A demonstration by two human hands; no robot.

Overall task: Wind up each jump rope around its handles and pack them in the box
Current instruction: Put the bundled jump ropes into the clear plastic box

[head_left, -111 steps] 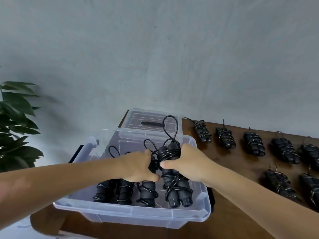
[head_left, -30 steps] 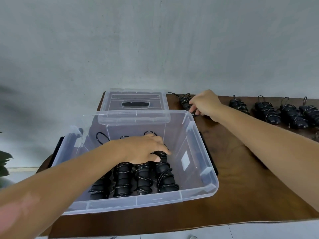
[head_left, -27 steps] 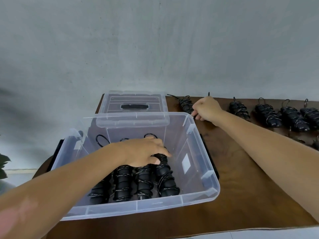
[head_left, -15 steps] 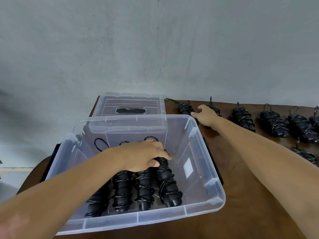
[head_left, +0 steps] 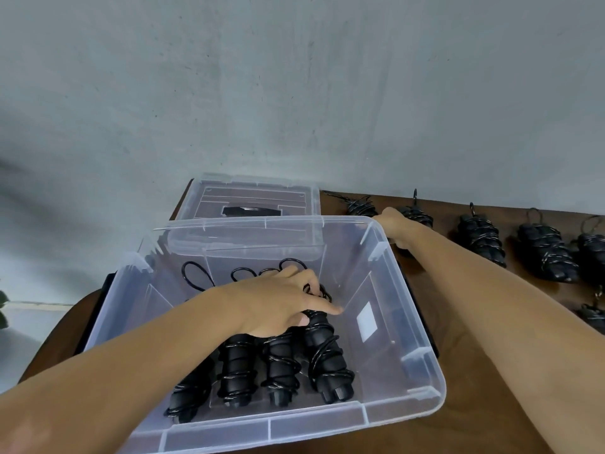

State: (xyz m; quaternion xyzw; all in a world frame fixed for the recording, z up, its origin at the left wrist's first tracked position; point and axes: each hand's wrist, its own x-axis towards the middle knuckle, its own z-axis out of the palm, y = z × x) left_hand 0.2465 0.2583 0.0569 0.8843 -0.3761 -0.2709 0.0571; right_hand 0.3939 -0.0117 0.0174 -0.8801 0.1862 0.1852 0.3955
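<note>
Left hand (head_left: 278, 301): lies inside the clear plastic box (head_left: 406, 352), palm down, fingers loosely bent over the upper ends of the packed jump ropes (head_left: 278, 368); it presses on them rather than closing round any one, probably to keep the row tight against the left side and leave room at the right.

Right hand (head_left: 393, 226): reaches past the box's far right corner to a wound jump rope on the table (head_left: 417, 216). The box rim hides the fingers, so whether they grasp the bundle cannot be told.

Packed jump ropes: four black bundles, cord coiled round paired handles, lying side by side on the box floor, loops toward the far wall.

Jump ropes awaiting packing: a row of wound bundles (head_left: 481, 237) along the far edge of the brown table (head_left: 474, 371), more at the right edge, all apart from one another, presumably laid out for one-handed pickup.

Box lid (head_left: 252, 199): clear, lying flat behind the box, against the grey wall (head_left: 294, 93).

Status: packing partly done; most bundles remain outside.
</note>
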